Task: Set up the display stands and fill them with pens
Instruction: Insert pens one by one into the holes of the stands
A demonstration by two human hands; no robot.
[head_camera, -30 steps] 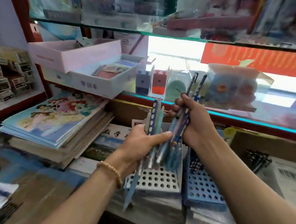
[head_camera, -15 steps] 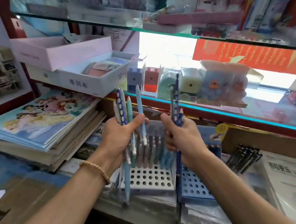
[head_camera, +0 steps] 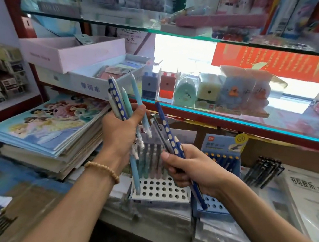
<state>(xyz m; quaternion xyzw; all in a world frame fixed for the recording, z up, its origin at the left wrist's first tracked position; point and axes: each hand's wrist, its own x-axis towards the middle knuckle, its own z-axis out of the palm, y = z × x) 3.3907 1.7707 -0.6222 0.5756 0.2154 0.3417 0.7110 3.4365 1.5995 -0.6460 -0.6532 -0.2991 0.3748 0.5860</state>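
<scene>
So the left hand [head_camera: 120, 132] has its fingers curled tight around a mixed bunch of pens [head_camera: 125, 104], some pale blue or teal, a couple navy with pale dots, all fanning upward toward 12 o'clock. The right hand [head_camera: 189, 169] sits lower, at about 4 o'clock from the left one, fingers clamped on a smaller bundle led by a navy dotted pen [head_camera: 168, 131] that leans up toward 11 o'clock, its bottom end poking out below the palm. Right under both hands is the white display stand [head_camera: 162, 191], a perforated block with rows of round holes; the back rows already hold a line of upright pens [head_camera: 152, 155] in muted greys and teals, the front holes show bare. Touching it at 3 o'clock is a blue display stand [head_camera: 214, 203] with the same hole pattern, and a row of dark pens [head_camera: 224, 162] with yellowish tips stands along its printed backing card. Further out at 3 o'clock a loose pile of black pens [head_camera: 264, 171] lies flat on the counter. Up at 11 o'clock there's an open white box [head_camera: 90, 84] holding small colourful booklets, with a pink box [head_camera: 65, 54] stacked partly on it. A stack of cartoon notebooks [head_camera: 43, 129] sits at 9 o'clock.
</scene>
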